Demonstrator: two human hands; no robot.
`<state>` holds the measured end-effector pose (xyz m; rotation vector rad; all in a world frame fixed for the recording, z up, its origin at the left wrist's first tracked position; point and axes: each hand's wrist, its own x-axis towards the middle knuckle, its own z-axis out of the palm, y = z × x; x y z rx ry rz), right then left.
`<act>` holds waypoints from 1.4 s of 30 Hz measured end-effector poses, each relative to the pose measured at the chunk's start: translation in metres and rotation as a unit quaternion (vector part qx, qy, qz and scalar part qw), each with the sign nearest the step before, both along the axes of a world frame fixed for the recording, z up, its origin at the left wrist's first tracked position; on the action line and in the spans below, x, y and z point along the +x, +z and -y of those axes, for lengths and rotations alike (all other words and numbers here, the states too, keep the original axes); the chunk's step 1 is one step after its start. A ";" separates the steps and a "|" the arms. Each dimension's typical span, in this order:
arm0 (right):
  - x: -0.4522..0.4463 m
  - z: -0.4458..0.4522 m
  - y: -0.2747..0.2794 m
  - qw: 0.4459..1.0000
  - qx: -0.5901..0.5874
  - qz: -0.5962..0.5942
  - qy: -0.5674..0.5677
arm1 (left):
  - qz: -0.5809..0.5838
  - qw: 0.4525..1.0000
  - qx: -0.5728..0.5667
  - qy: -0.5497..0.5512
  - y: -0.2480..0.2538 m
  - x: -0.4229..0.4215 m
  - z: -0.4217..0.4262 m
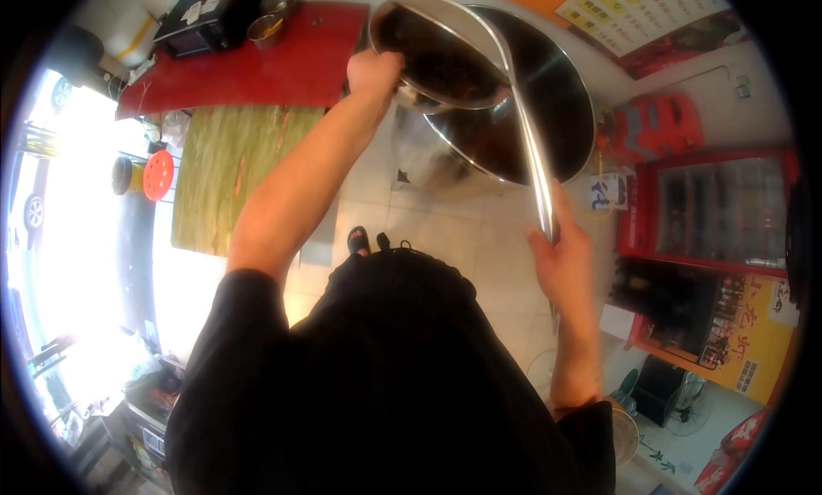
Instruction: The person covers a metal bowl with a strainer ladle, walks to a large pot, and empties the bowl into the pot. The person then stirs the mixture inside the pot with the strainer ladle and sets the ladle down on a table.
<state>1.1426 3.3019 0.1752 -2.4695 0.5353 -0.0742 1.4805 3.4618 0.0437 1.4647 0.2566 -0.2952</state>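
Note:
My left hand [375,72] is closed on the near left rim of a round metal basin [419,99] with dark contents. In my right hand [562,253] is the long shiny handle of a large metal ladle [533,152]. The ladle's broad round head lies over the basin's opening and covers part of it. Behind and to the right of the basin stands a much larger metal pot [592,110], dark inside. The basin overlaps that pot's left side in view; I cannot tell whether the two touch.
A red table [325,45] at the upper left carries a black microwave [205,20] and small metal bowls [265,32]. A greenish board or tabletop [227,178] lies below it. Right of me are red stools [659,127] and a red-framed glass-front cabinet [719,208].

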 end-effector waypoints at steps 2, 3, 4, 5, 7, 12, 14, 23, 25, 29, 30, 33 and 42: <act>-0.003 0.000 -0.010 0.999 0.000 0.041 0.004 | 0.004 1.000 -0.028 -0.005 0.004 -0.003 0.001; -0.003 0.000 -0.012 0.997 0.001 0.082 0.007 | 0.004 1.000 -0.028 -0.004 0.003 -0.002 0.000; -0.003 -0.001 -0.010 0.997 0.002 0.081 0.006 | 0.007 1.000 -0.019 -0.009 0.001 -0.001 0.000; -0.005 -0.003 -0.004 0.999 -0.012 0.036 0.014 | 0.011 1.000 -0.010 -0.016 0.000 -0.001 -0.001; -0.004 -0.004 0.001 0.999 -0.027 -0.009 0.018 | 0.003 1.000 -0.002 -0.011 -0.002 0.001 0.001; -0.004 -0.006 -0.009 0.998 0.004 0.057 -0.016 | -0.001 1.000 -0.022 -0.010 0.003 -0.002 -0.001; -0.007 -0.002 -0.010 0.999 -0.009 0.032 0.005 | 0.009 0.999 -0.041 -0.015 0.004 -0.004 -0.001; -0.005 -0.003 -0.008 0.999 -0.015 0.028 -0.007 | -0.002 0.999 -0.042 -0.022 0.000 0.002 -0.001; -0.005 -0.002 -0.008 0.999 -0.033 0.000 -0.005 | -0.003 1.000 -0.026 -0.018 0.004 0.001 -0.001; -0.003 -0.002 -0.007 1.000 0.006 0.024 -0.004 | 0.002 1.000 -0.016 -0.024 0.001 0.004 -0.002; -0.004 -0.001 -0.012 0.998 0.015 0.057 -0.014 | 0.001 1.000 -0.017 -0.023 -0.001 0.005 -0.001; -0.006 -0.006 -0.011 0.998 0.005 0.060 -0.021 | 0.006 0.999 -0.026 -0.029 -0.002 0.005 -0.004; -0.003 -0.003 -0.011 0.997 0.024 0.068 -0.015 | 0.002 0.999 -0.020 -0.027 0.001 0.007 -0.003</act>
